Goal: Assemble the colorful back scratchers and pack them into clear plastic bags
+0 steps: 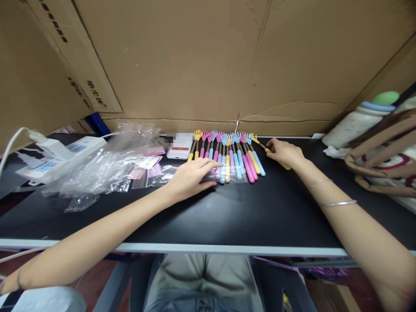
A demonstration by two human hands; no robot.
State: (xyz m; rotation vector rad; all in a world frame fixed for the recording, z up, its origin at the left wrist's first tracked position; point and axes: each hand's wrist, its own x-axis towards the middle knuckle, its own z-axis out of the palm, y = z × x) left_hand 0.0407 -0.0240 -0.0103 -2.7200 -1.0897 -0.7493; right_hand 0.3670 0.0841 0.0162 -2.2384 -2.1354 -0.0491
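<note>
A row of scratchers [241, 161] lies midway along the table [260, 212], heads toward the back edge, handles toward the front; they number over a dozen, but overlap prevents an exact count. One more, a yellow scratcher [286, 166] at the row's right end, is gripped in the right hand [284, 152], fingers closed round it. The left hand [193, 175] lies at the handles with thumb and fingers parted, over one clear sleeve [240, 177]; whether it pinches anything, I cannot tell. One phone [180, 151] lies near the back edge, just left of the row. Farther left is a heap of clear bags [97, 169], too tangled to count, beside one power strip [48, 167] near the left edge. Toward the back right corner are one bottle [352, 123] and one tote [373, 185]. The tabletop is black, its front edge pale; cardboard [195, 65] walls the back and left.
</note>
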